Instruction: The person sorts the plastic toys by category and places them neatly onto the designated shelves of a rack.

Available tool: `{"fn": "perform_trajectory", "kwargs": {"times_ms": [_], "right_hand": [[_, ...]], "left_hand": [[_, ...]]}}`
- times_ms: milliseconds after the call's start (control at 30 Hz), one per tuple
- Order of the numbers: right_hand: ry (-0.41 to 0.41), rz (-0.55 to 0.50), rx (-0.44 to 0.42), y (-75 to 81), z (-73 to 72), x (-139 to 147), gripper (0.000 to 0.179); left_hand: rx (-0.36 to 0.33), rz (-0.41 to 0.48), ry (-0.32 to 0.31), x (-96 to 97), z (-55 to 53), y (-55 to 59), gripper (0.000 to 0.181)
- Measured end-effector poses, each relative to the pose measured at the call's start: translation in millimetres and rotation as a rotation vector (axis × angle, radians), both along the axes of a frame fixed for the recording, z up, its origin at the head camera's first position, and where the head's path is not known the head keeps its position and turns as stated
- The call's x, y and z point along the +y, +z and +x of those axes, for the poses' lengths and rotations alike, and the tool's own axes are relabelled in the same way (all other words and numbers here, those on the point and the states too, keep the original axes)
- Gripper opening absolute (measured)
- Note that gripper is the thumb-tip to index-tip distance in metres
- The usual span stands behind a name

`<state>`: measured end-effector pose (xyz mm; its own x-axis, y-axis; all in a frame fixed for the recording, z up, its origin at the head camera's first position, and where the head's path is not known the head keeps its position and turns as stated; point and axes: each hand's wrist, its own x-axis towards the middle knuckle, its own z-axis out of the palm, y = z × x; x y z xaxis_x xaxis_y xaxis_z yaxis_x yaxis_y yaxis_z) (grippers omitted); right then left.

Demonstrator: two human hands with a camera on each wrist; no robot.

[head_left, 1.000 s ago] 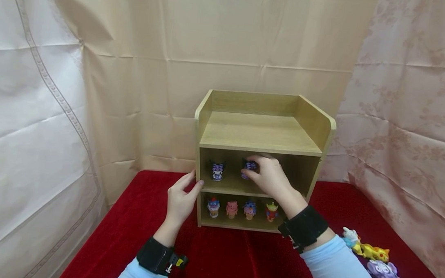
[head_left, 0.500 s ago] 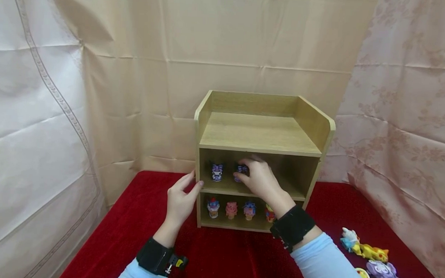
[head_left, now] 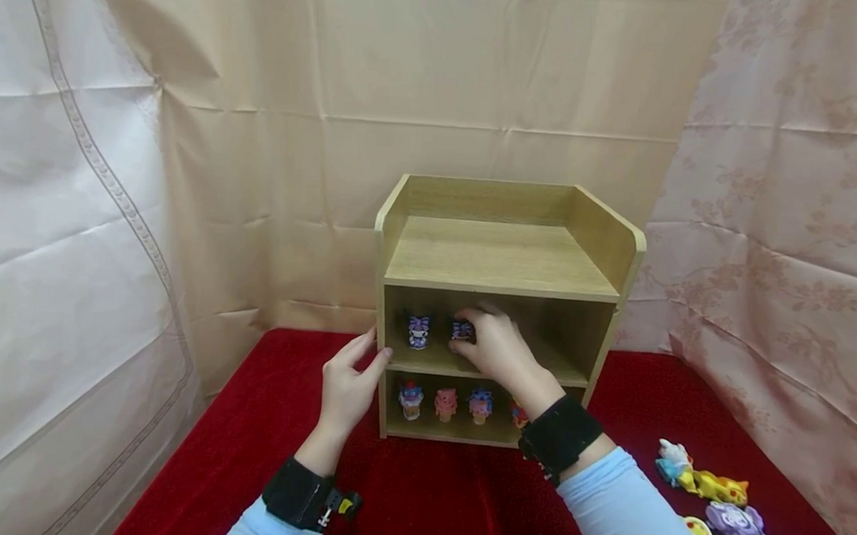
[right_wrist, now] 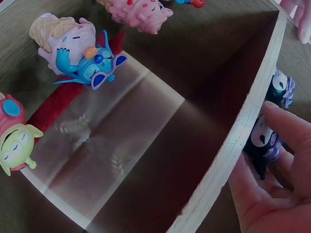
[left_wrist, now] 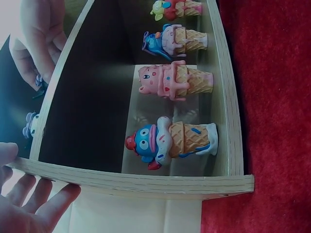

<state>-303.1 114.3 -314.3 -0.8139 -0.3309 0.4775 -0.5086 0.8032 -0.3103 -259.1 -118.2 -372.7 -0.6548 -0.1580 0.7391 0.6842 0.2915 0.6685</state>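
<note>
The R hand (head_left: 496, 347) pinches a small black-and-purple figurine w/ a purple bow (head_left: 462, 330) btw thumb and fingers, inside the middle compartment of a pale wooden shelf unit (head_left: 503, 250). A near-identical black-and-purple figurine (head_left: 418, 332) stands to its left, w/ a gap btw them in the head view. The L hand (head_left: 351, 384) holds the unit's left side panel at the front edge, thumb to the inner side, fingers outside.

Handling: the gripped figurine looks like smooth moulded plastic, so prob. light, stiff, a bit slippery, not v. fragile. Best hold is prob. around the head/body sides, clear of the dark pointed tips; base is hidden by the hand, so can't tell if it touches the board.

In the bottom compartment: a blue-faced figurine on a cone base (head_left: 410, 401), a pink bear-like one (head_left: 446, 404) and others. More toys, incl. a purple long-eared one (head_left: 738, 524), lie on the red-clothed table (head_left: 420, 495).
</note>
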Motion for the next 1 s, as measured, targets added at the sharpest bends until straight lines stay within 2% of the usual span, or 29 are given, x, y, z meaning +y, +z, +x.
{"fn": "perform_trajectory", "kwargs": {"times_ms": [433, 1000], "right_hand": [[0.0, 0.022, 0.033, -3.4, -2.4, -5.6, 0.046], [0.008, 0.011, 0.009, -4.9, -4.2, -8.2, 0.046]], "left_hand": [[-0.015, -0.019, 0.014, -0.9, -0.2, -0.3, 0.041], [-0.002, -0.027, 0.014, -1.6, 0.2, 0.9, 0.041]]}}
